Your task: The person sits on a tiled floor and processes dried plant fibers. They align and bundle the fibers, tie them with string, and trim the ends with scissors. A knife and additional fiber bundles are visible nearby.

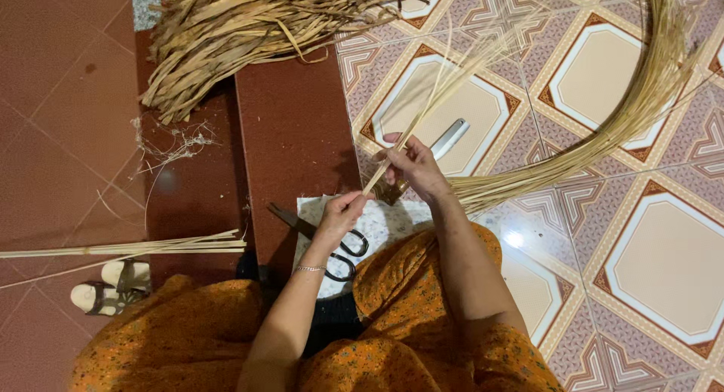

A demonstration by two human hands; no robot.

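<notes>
- Between the two hands, a thin pale strip of reed (422,109) runs slanting up and away over the patterned floor tiles (648,256).
- The left hand (339,215) is closed in a pinch on the lower end of that strip, thumb and fingers pressed together around it.
- The right hand (411,166) sits just above and to the right of the left one, its fingers curled shut about the same strip and about the gathered end of a long bundle of straw-coloured fibres (603,132).
- That bundle sweeps out from the right hand in a wide curve to the far right.
- Just beyond the right hand lies a slim white oblong object (450,138); what it is cannot be told.
- Under the left hand a white patterned cloth (385,222) is spread, with dark-handled scissors (332,245) lying on it, close to the wrist.
- A silver bracelet (309,268) circles the left wrist.
- Far above the left hand rests a heap of flat dried leaves (241,34).
- Well out to the left of the left hand lie a few pale sticks (151,247), with a pair of sandals (113,286) below them.
</notes>
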